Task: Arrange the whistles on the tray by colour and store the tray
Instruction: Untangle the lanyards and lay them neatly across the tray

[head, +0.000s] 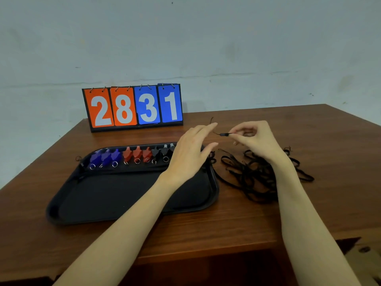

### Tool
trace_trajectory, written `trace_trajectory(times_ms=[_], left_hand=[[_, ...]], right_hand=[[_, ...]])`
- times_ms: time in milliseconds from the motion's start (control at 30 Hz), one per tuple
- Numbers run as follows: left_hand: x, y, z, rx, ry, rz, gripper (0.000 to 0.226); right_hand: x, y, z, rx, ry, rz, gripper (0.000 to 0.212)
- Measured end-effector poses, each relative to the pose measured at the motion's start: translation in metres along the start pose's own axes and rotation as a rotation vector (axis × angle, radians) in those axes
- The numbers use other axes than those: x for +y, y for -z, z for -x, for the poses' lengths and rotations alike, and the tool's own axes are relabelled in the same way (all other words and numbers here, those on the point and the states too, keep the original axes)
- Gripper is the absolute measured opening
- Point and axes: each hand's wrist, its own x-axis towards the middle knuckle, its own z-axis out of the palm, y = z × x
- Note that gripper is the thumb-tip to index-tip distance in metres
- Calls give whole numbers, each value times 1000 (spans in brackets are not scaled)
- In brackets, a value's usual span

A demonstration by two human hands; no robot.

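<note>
A black tray (115,195) lies on the wooden table. Along its far edge stand whistles in a row: three blue whistles (105,158) on the left, three red whistles (137,154) in the middle, then black whistles (164,151), partly hidden by my left hand. My left hand (189,153) hovers over the tray's far right corner, fingers apart and empty. My right hand (255,139) is raised to the right of it, pinching the small black clip of a lanyard (223,134) between thumb and fingers. A thin cord runs from the clip toward my left fingertips.
A tangled pile of black lanyards (253,174) lies on the table right of the tray, under my right wrist. A flip scoreboard (133,107) showing 28 and 31 stands at the back against the wall. The table's front edge (206,250) is near me.
</note>
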Motion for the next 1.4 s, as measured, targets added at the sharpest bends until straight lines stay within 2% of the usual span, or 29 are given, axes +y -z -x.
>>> trace_trajectory(times_ms=[267,400,467,633,767,900,1067,1267,1400], left_hand=[[1,-2,0,12,-30,28,32],[-1,0,-1,63,-1,71,18],[0,1,-2,113,46,106,15],[-5,10,-4,207,316,262,14],[-6,15,-5,264,528,465,8],[-17,21,-7,409,689,612,9],[-33,36,-9,643,771,653,7],[-48,50,-6,889,837,688,8],[-53,60,-3,1011,854,691,14]], right_hand=[[-10,-5,1,-135,41,-121,10],[-13,-3,4,-162,-52,-99,16],[-14,2,6,-116,-127,-93,27],[-6,16,4,181,-216,-34,57],[7,25,3,279,-226,13,59],[15,33,5,364,-259,131,61],[19,40,6,398,-302,206,60],[20,35,3,357,-244,192,58],[15,26,-1,230,-201,149,54]])
